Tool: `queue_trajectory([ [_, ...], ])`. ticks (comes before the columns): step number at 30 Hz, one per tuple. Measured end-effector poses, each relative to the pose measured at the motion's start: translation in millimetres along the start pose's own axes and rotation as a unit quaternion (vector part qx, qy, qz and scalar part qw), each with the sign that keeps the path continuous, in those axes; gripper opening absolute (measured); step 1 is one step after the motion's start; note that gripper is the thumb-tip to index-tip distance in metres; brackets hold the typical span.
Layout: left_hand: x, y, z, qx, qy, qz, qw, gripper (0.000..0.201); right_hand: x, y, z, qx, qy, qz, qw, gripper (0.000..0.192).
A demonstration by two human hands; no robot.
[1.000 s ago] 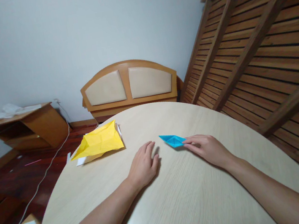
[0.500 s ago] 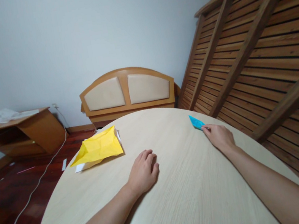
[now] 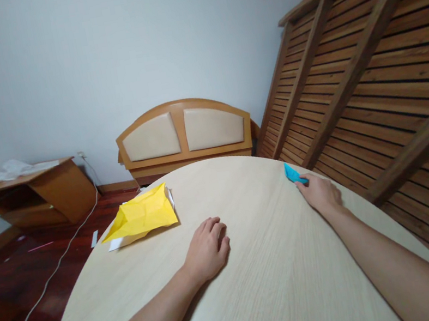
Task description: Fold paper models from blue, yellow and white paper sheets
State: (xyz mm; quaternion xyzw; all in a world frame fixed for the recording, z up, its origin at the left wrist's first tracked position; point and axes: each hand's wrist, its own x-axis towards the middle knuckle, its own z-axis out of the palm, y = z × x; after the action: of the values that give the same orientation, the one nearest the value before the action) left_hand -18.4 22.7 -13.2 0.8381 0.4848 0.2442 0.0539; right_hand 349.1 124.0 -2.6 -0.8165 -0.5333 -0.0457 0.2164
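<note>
Two bare forearms are reaching forward from the bottom of the view across a round table [image 3: 271, 294] with a pale wood-grain top. The left hand [image 3: 207, 249] is resting palm down near the middle of the table, its fingers loosely curled and lying together, gripping nothing. The right hand [image 3: 320, 193] is stretching further out, lying at the far right edge of the table. Its fingertips are touching a small blue folded paper shape [image 3: 293, 174], pointed at its far end, which is lying on the tabletop right at that edge. Whether the fingers are pinching the paper or only pressing on it cannot be told from this angle.

Further back on the left side of the table, well apart from both hands, a crumpled yellow paper sheet [image 3: 143, 216] is lying on top of a white sheet [image 3: 118, 243] that is peeking out beneath it.

Beyond the table, a wooden headboard [image 3: 184, 134] with two beige padded panels is standing against a plain pale wall [image 3: 117, 56]. To the left, a low wooden cabinet [image 3: 33, 195] is sitting on a dark red floor [image 3: 21, 266], with a white cable [image 3: 62, 253] trailing across it. On the right, a slatted wooden frame [image 3: 379, 59] is leaning at an angle.
</note>
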Motion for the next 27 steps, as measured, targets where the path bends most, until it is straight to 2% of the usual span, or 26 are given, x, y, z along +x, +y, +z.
queue_trajectory([
  [4, -0.2, -0.9, 1.0, 0.002, 0.002, 0.002, 1.0, 0.025, -5.7, -0.5, -5.6, 0.003, 0.005, 0.007, 1.0, 0.052],
  [7, -0.5, -0.7, 1.2, 0.005, -0.002, 0.001, 1.0, 0.026, -10.6, -2.6, -12.0, 0.01, 0.017, -0.007, 1.0, 0.051],
  [11, -0.6, 0.0, 0.0, 0.006, -0.005, -0.001, 1.0, 0.026, -23.6, -14.3, -15.6, 0.028, 0.036, -0.072, 0.996, 0.045],
  [14, -0.8, -0.1, -0.7, 0.006, -0.011, -0.002, 1.0, 0.027, -45.5, -32.2, -9.8, 0.047, 0.032, -0.134, 0.989, 0.045],
  [17, -1.7, 0.2, 0.1, 0.007, -0.012, -0.005, 1.0, 0.028, -75.5, -51.1, 0.0, 0.077, -0.012, -0.228, 0.971, 0.042],
  [18, -2.0, 0.5, 0.4, 0.006, -0.01, -0.006, 1.0, 0.027, -85.1, -55.9, 2.8, 0.089, -0.037, -0.271, 0.958, 0.043],
  [20, -2.2, 1.0, 0.5, 0.002, -0.005, -0.006, 1.0, 0.027, -100.2, -61.9, 6.5, 0.124, -0.11, -0.37, 0.914, 0.051],
  [22, -0.8, 0.2, -2.2, 0.003, -0.003, -0.003, 1.0, 0.026, -107.6, -63.8, 8.0, 0.132, -0.147, -0.393, 0.898, 0.052],
  [24, 2.1, -3.8, -9.3, 0.027, -0.004, 0.004, 1.0, 0.028, -108.2, -63.4, 8.6, 0.13, -0.165, -0.397, 0.894, 0.052],
  [27, 6.2, -18.4, -27.4, 0.138, 0.014, -0.018, 0.99, 0.033, -104.0, -62.4, 9.5, 0.123, -0.171, -0.4, 0.892, 0.052],
])
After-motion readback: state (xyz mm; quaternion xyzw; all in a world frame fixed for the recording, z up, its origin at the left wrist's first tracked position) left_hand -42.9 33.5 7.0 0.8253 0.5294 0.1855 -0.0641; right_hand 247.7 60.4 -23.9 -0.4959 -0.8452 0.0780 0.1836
